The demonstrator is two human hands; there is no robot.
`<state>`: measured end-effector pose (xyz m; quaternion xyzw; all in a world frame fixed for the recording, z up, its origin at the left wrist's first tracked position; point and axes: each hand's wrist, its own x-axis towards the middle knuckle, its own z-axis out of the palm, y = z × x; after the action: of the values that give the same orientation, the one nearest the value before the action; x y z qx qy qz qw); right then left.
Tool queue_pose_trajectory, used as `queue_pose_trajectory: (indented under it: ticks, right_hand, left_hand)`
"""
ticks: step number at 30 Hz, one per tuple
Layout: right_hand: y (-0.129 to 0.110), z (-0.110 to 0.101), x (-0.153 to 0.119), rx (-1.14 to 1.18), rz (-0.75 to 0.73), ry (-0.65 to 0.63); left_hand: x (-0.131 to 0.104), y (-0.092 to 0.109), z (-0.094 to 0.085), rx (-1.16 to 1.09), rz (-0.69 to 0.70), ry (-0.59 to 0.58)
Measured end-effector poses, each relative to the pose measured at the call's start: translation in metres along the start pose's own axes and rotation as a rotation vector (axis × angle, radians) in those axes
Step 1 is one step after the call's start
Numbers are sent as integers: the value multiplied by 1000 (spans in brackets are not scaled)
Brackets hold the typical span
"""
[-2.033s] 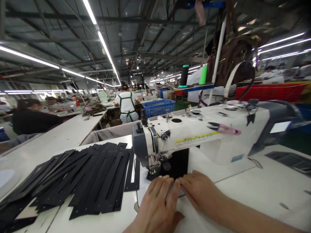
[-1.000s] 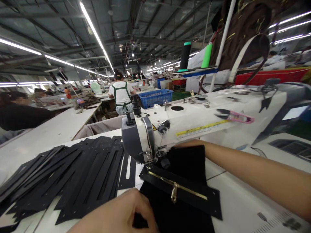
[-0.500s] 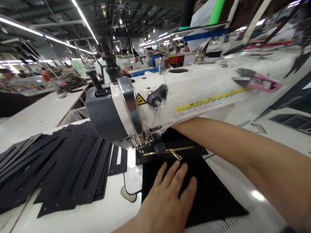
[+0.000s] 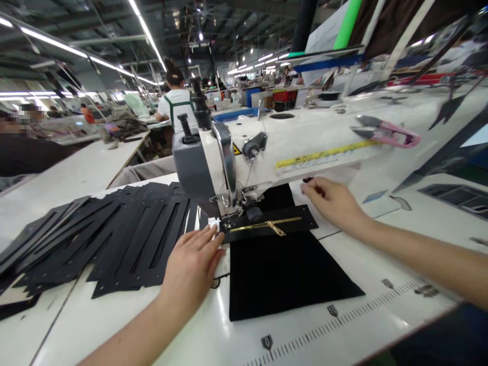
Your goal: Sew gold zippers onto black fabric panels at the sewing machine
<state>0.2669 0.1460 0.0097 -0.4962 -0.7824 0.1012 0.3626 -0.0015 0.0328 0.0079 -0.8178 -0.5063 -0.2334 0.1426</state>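
Black fabric [image 4: 290, 274] lies between left hand [image 4: 191, 258], fingers outstretched, and right hand [image 4: 337, 202], fingers curled, grip unclear

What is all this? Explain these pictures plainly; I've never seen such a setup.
Every picture comes from one camera worn on a person's head, looking forward and down at their bare hands. The big white machine is a sewing machine. Near its needle area, a black strip with a gold zip lies over black cloth on the white table. The left hand rests flat, fingertips at the strip's left end. The right hand is beyond the other end, fingers curled; whether it holds anything is unclear. Slotted black pieces lie piled to the left.
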Motion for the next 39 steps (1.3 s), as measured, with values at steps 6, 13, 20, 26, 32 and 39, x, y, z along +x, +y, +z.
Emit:
queue_pose_trajectory:
  ticks: [6,13,20,26,32,39]
  right_hand:
    - [-65,33,-32,-11,-624,-167]
    - [-63,70,-10,-22,-654,-295]
    - [-71,69,-13,-120,-625,-318]
    - [-73,67,-12,-163,-626,-341]
    - [-72,68,-12,-146,-647,-313]
    - [-70,73,-5,-82,-635,-285]
  left_hand:
    - [2,-4,15,91,60,-37]
    - [2,0,19,120,95,6]
    - [5,-8,19,115,194,-30]
    - [7,-10,19,99,217,-3]
    - [6,-8,19,99,189,-31]
    - [13,-11,22,87,145,-12]
